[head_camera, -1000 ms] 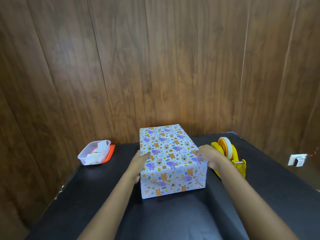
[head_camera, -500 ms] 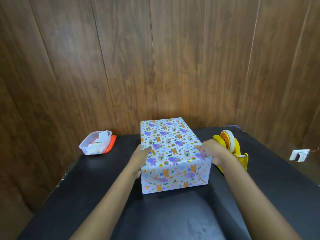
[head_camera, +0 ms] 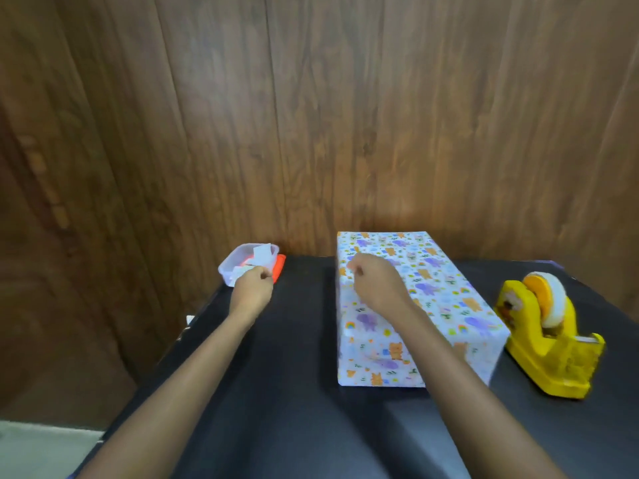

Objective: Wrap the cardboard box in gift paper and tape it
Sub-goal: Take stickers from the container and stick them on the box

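Count from my remote view: one wrapped box (head_camera: 449, 295), two hands, one tape dispenser (head_camera: 549, 344), one clear tub (head_camera: 230, 271).

- The box is fully covered in animal-print gift paper. It lies flat on the black table (head_camera: 294, 392), its far end near the wood-panel wall (head_camera: 311, 115).
- The yellow dispenser stands just right of the box and carries one roll of tape (head_camera: 549, 299).
- The tub sits on one orange lid (head_camera: 279, 267) at the far left corner and holds white paper scraps (head_camera: 261, 252).
- Left hand (head_camera: 251, 290): at the tub's near rim, fingers curled. I cannot tell whether it is pinching a scrap.
- Right hand (head_camera: 377, 286): over the box's top left edge, fingers curled in. I cannot tell whether it holds anything.
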